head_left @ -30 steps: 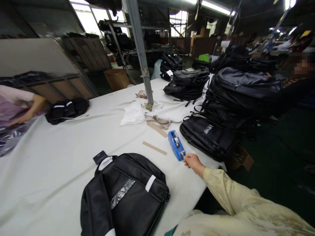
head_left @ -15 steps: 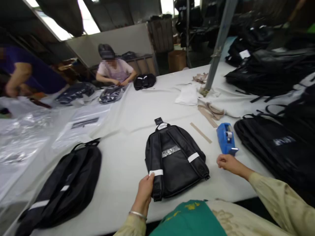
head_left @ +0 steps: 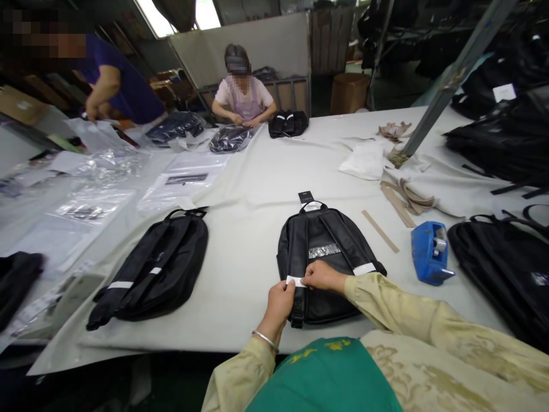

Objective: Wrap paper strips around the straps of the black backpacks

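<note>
A black backpack point(head_left: 326, 252) lies straps-up on the white table point(head_left: 257, 194) right in front of me. My left hand point(head_left: 281, 300) pinches the white paper band point(head_left: 295, 281) on its left strap. My right hand point(head_left: 321, 276) presses on the same band from the right, fingers closed on it; whether it holds a piece of tape I cannot tell. A second white band point(head_left: 364, 268) wraps the right strap. A black hang tag point(head_left: 306, 197) lies at the backpack's top handle.
A blue tape dispenser point(head_left: 429, 253) sits right of the backpack, with a brown strip point(head_left: 380, 230) between them. Another black backpack point(head_left: 156, 269) lies to the left, more bags point(head_left: 501, 269) on the right. Plastic bags point(head_left: 94, 200) cover the left table. Two people work at the far side.
My view swung left from the dispenser to the backpack. My right hand left the tape dispenser and came to the left strap's band, where my left hand took hold.
</note>
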